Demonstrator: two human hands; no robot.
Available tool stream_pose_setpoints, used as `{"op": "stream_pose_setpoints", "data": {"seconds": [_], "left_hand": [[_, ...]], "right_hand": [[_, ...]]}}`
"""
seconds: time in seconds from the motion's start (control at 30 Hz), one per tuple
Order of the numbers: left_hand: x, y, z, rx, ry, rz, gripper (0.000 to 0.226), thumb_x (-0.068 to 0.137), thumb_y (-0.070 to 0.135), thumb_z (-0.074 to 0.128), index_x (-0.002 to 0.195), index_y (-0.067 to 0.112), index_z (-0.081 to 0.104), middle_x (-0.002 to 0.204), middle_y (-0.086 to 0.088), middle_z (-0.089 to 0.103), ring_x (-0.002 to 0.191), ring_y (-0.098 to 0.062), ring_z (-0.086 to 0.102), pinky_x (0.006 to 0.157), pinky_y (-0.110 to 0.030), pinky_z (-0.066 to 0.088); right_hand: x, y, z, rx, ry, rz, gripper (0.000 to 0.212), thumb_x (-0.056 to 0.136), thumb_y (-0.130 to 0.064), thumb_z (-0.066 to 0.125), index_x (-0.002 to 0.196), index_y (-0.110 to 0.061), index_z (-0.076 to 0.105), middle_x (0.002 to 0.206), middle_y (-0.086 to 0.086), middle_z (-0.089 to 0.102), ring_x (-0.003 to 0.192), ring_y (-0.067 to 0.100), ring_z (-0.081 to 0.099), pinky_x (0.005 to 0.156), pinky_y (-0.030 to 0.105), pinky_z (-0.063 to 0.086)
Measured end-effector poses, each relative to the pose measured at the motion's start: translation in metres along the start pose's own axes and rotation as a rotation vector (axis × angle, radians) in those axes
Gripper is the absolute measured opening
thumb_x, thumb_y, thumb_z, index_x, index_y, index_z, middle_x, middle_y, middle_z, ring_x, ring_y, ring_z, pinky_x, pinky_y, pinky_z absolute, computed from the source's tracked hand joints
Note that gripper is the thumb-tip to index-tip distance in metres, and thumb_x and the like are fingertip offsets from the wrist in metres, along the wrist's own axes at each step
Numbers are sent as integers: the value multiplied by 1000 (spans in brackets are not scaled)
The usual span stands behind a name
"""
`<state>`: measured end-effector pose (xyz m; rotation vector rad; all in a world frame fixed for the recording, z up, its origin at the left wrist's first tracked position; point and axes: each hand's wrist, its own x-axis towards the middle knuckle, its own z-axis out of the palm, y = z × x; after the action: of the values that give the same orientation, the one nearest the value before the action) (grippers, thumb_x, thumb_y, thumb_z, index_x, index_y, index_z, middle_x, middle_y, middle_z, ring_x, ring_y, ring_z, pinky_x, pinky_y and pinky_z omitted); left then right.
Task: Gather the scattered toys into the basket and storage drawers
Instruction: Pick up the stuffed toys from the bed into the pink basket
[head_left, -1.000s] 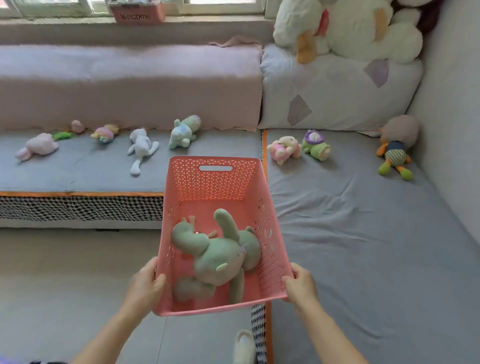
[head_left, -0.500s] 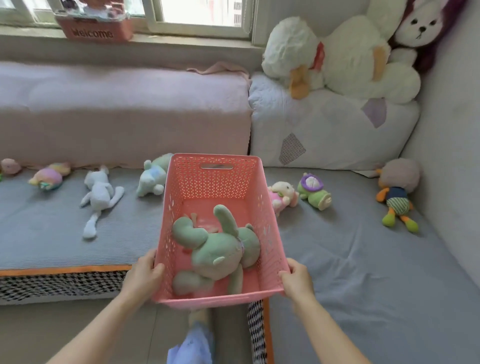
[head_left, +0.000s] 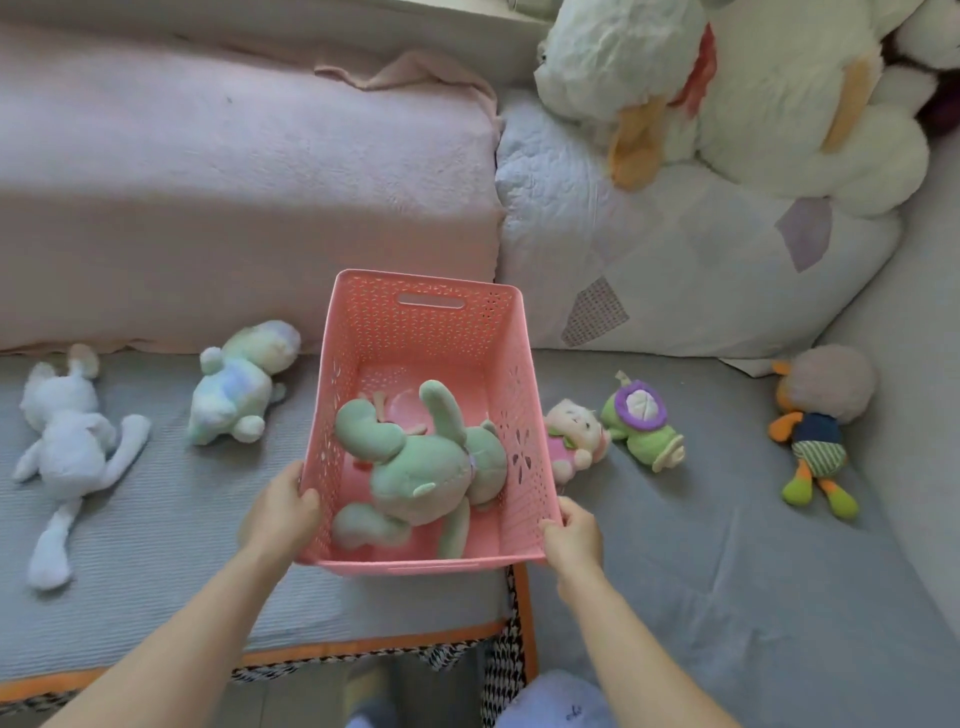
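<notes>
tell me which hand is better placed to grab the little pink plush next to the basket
Right. The right hand holds the pink basket at its near right corner, and the pink plush lies just beyond it on the grey mat. The left hand grips the opposite side, with the basket between it and the plush.

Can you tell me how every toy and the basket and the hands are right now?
pink basket: held up, open top
green plush: lying inside the basket
left hand: gripping the basket's left rim
right hand: gripping the basket's right rim
white bunny: lying flat on the grey cushion
pastel bear: on its side
pink doll: lying beside the basket
flower plush: tipped over
striped doll: lying by the wall
</notes>
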<state>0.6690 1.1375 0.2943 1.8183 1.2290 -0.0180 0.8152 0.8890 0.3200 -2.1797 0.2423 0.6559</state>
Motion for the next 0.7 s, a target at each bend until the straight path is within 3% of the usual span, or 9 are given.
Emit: {"op": "stream_pose_setpoints", "data": {"seconds": [0.13, 0.2, 0.3, 0.33, 0.4, 0.47, 0.5, 0.6, 0.7], "left_hand": [[10, 18, 21, -48, 28, -47, 27, 84, 7, 45, 105, 19, 56, 101, -14, 66, 91, -36, 60, 80, -48, 50], [-1, 26, 43, 54, 49, -41, 39, 86, 5, 44, 124, 14, 46, 122, -15, 56, 110, -38, 52, 90, -49, 45], [-35, 50, 99, 270, 161, 323, 54, 86, 8, 54, 137, 2, 37, 147, -23, 31, 135, -38, 31, 110, -49, 28], [-49, 63, 122, 274, 90, 442, 53, 87, 17, 53, 137, 3, 40, 146, -20, 35, 134, -35, 34, 109, -47, 29], [-71, 96, 165, 301, -171, 500, 61, 88, 44, 35, 141, 13, 37, 142, -7, 45, 129, -25, 44, 106, -35, 33], [-75, 125, 207, 341, -258, 370, 66, 90, 53, 32, 147, 22, 21, 140, 1, 48, 124, -20, 49, 98, -29, 37], [-71, 136, 221, 340, -235, 278, 67, 92, 51, 37, 148, 22, 13, 138, 0, 50, 122, -23, 51, 94, -31, 39], [-54, 153, 248, 442, -96, 100, 62, 96, 31, 37, 149, 21, 5, 129, -7, 57, 110, -33, 58, 85, -36, 43], [-45, 150, 267, 525, -19, -6, 58, 94, 17, 34, 147, 23, 12, 120, -6, 61, 101, -35, 61, 78, -38, 45]], "right_hand": [[30, -6, 3, 10, -60, 16, 32, 85, 9, 42, 90, -15, 62, 91, 8, 62, 84, 22, 54, 73, 30, 48], [41, -1, -2, -30, -134, 29, 30, 85, 9, 42, 88, -15, 60, 89, 7, 61, 83, 21, 52, 68, 26, 43], [64, 7, -20, -56, -354, 19, 16, 92, -7, 50, 100, -11, 64, 96, 6, 65, 87, 17, 56, 66, 24, 45], [77, 8, -27, -45, -438, 26, 16, 94, -18, 53, 99, -9, 65, 97, 9, 68, 87, 16, 58, 70, 26, 47], [107, 8, -37, -23, -529, 51, 24, 93, -34, 53, 85, -15, 66, 87, 6, 68, 82, 16, 60, 70, 29, 49], [149, 9, -44, -83, -475, -18, 22, 93, -36, 52, 79, -23, 63, 85, 3, 62, 80, 18, 57, 64, 25, 42], [169, 8, -44, -169, -419, -89, 17, 93, -33, 53, 87, -23, 65, 93, 5, 62, 87, 20, 57, 66, 24, 40], [226, 6, -44, -350, -307, -236, 40, 89, -23, 57, 127, -11, 54, 128, 9, 55, 119, 23, 51, 94, 27, 39], [273, 5, -37, -491, -319, -329, 58, 83, -25, 62, 135, -12, 43, 139, 12, 41, 127, 29, 41, 106, 37, 34]]}}
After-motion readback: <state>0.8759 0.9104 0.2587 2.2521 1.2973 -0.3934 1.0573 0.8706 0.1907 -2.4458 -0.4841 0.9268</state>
